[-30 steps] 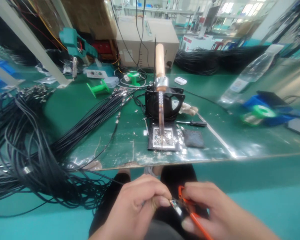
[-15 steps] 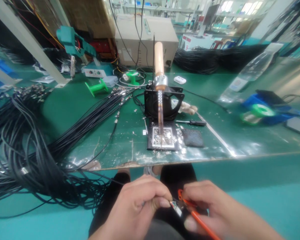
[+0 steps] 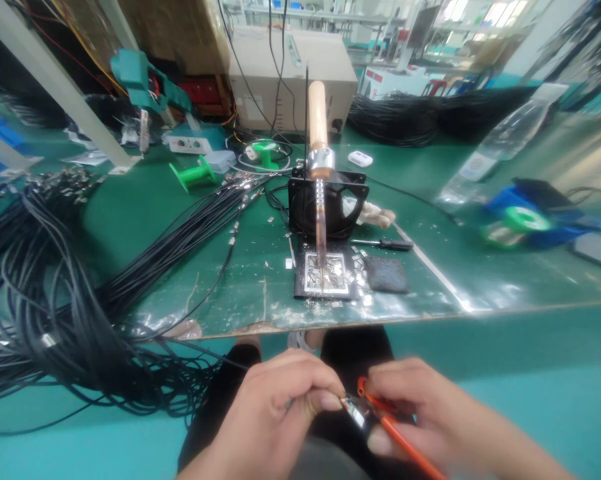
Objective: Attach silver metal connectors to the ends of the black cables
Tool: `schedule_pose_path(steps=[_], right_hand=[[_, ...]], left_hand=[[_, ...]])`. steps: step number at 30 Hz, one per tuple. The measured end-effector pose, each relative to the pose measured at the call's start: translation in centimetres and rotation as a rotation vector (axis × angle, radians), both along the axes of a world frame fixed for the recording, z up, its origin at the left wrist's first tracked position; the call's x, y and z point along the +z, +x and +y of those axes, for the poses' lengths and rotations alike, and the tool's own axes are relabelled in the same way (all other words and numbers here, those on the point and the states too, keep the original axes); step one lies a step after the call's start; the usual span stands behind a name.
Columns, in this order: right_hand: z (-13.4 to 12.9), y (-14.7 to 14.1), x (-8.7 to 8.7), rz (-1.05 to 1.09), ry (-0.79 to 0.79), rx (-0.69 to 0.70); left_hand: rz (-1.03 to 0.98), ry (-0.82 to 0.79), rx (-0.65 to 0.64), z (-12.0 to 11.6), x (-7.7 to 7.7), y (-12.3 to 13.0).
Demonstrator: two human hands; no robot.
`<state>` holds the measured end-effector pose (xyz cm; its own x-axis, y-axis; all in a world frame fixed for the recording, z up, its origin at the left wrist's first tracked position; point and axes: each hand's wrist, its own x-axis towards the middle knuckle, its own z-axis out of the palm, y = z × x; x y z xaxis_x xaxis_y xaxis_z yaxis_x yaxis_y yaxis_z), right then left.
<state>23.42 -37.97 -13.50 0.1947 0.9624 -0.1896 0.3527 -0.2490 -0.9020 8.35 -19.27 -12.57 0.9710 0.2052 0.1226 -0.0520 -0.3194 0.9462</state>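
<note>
Over my lap, my left hand (image 3: 293,403) is closed, its thumb and forefinger pinching one end of a small silvery connector (image 3: 354,413). A dark part, perhaps cable, shows just beyond the metal. My right hand (image 3: 420,410) wraps around orange-handled pliers (image 3: 405,443), and their jaws lie against or very near the connector. The exact contact is hidden by the fingers and blur. On the bench ahead, a wooden-handled soldering iron (image 3: 319,127) stands tip down over a square tray (image 3: 307,277) of small metal bits.
A black fan (image 3: 300,207) stands behind the tray. Black cables (image 3: 145,260) spread across the left and hang over the bench edge. A dark pad (image 3: 387,275), a screwdriver (image 3: 397,245), a plastic bottle (image 3: 500,147) and a solder spool (image 3: 523,223) lie to the right.
Both hands stay nearly in place. The connector and pliers have shifted very slightly, and a little more of the dark part beyond the connector shows.
</note>
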Motion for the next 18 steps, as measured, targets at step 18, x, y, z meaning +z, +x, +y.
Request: schedule_pose_path(steps=[18], right_hand=[[-4.3, 7.6, 2.3, -0.557, -0.348, -0.577]], left_hand=[[0.053, -0.008, 0.031, 0.1, 0.0, -0.1]])
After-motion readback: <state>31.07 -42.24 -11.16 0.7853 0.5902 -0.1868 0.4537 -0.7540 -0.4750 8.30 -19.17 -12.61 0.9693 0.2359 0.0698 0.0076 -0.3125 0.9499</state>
